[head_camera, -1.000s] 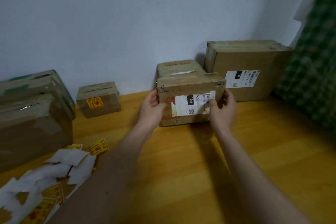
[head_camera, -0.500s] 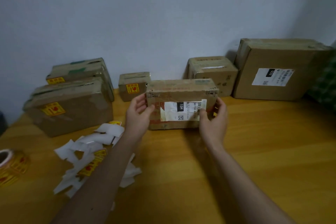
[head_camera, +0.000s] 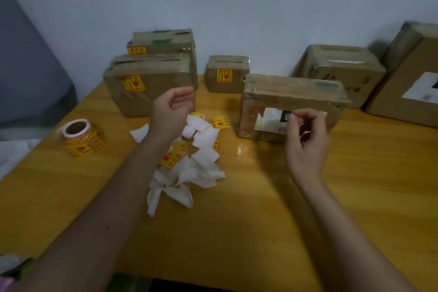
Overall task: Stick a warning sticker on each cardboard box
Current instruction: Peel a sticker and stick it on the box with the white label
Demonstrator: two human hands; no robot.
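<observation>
A cardboard box with a white shipping label (head_camera: 291, 95) stands on the wooden table (head_camera: 237, 232), with no yellow sticker visible on it. My right hand (head_camera: 305, 140) hovers just in front of it, fingers loosely curled, holding nothing I can see. My left hand (head_camera: 171, 109) hangs over a heap of loose yellow warning stickers (head_camera: 220, 123) and white backing papers (head_camera: 201, 168), fingers loosely curled and empty. A roll of yellow stickers (head_camera: 81, 137) lies at the left. Three boxes at the back left (head_camera: 151, 83), (head_camera: 166, 41), (head_camera: 226, 73) each carry a yellow sticker.
Two more boxes stand at the back right against the wall: a medium one (head_camera: 343, 71) and a large one with a white label (head_camera: 412, 78), cut off by the frame edge. A grey surface (head_camera: 28, 73) lies beyond the table's left edge.
Both hands have let go of the labelled box, which now stands on the table. The left hand moved left over the sticker heap. The view swung left and down.
</observation>
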